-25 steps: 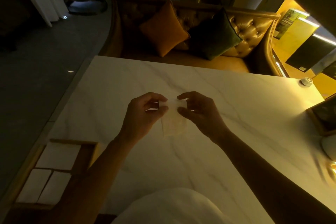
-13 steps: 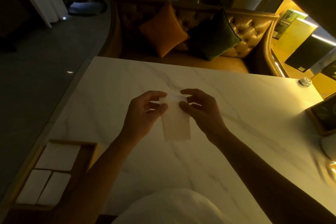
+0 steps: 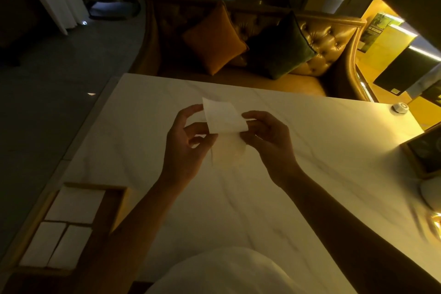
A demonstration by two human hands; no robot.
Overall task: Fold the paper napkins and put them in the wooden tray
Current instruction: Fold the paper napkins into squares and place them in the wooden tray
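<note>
A white paper napkin (image 3: 223, 118) is held up above the middle of the marble table (image 3: 298, 150), its upper part curling over toward me while a lower flap hangs beneath. My left hand (image 3: 188, 143) pinches its left edge and my right hand (image 3: 267, 137) pinches its right edge. The wooden tray (image 3: 119, 200) sits at the table's near left corner, with three folded white napkins (image 3: 75, 204) lying flat in it. My left forearm passes just right of the tray.
A tufted gold sofa (image 3: 322, 55) with an orange cushion (image 3: 213, 43) and a dark green cushion (image 3: 280, 48) stands behind the table's far edge. A small round white object (image 3: 400, 108) lies at the far right corner. A dark framed box (image 3: 427, 150) and white dish (image 3: 432, 194) sit at the right edge.
Both hands have lifted the napkin and turned its hanging end up and over. It hung down below the fingers before; now its upper part stands above them.
</note>
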